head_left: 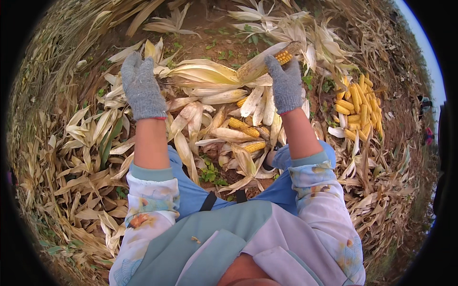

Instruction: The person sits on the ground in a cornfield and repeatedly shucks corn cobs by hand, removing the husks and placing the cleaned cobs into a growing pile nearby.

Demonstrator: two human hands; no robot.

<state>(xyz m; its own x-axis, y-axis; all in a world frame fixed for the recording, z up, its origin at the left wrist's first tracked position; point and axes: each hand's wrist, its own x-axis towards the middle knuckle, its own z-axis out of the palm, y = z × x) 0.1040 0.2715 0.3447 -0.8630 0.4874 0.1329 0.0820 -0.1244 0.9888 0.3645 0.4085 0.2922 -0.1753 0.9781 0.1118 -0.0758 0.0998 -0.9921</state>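
Observation:
A grey knitted glove covers my right hand (pixel 287 88), whose thumb and fingers are closed round the tip end of an ear of corn (pixel 257 66). Yellow kernels show at that tip, while pale husk still wraps the rest. Peeled-back husk leaves (pixel 202 72) stretch from the ear toward my left hand (pixel 142 88), gloved the same way. Its fingers look closed on husk, and a yellowish leaf sticks up past the fingertips; the grip itself is partly hidden. Below and between my hands lie several partly husked ears (pixel 245 126) among loose leaves.
To the right is a pile of bare yellow corn cobs (pixel 359 107). Dry husks and stalks (pixel 90 167) cover much of the ground around me. Brown soil (pixel 205 40) with small green weeds shows ahead. My blue-trousered legs (pixel 281 183) are bent close below the ears.

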